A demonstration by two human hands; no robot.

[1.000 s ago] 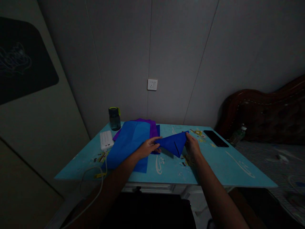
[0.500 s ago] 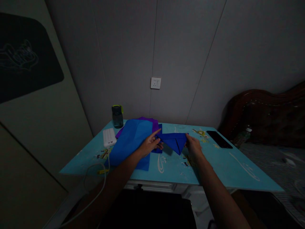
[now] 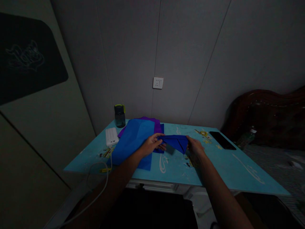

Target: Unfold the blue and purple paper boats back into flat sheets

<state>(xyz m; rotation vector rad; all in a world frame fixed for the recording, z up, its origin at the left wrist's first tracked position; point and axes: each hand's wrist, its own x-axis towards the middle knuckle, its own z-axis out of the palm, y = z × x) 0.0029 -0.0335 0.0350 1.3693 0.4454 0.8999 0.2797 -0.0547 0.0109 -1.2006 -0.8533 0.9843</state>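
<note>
A dark blue folded sheet of paper (image 3: 175,142), roughly triangular, is held up over the table between both hands. My left hand (image 3: 152,143) pinches its left corner, thumb on top. At the right end, my right hand (image 3: 194,146) grips the other corner with its fingers closed. Under and beside my left forearm lie a lighter blue sheet (image 3: 135,133) and a purple sheet (image 3: 157,126). More dark blue paper (image 3: 162,128) shows partly from beneath them.
The blue patterned table (image 3: 214,171) bears a white power bank (image 3: 111,136) with a cable, a dark bottle (image 3: 119,116) at the back left and a black phone (image 3: 222,140) at the right. A yellow object (image 3: 105,170) lies near the front left edge.
My left index finger, stretched out before, has come down onto the folded paper's corner. The paper's top edge looks flatter and narrower. The whole view has shifted slightly.
</note>
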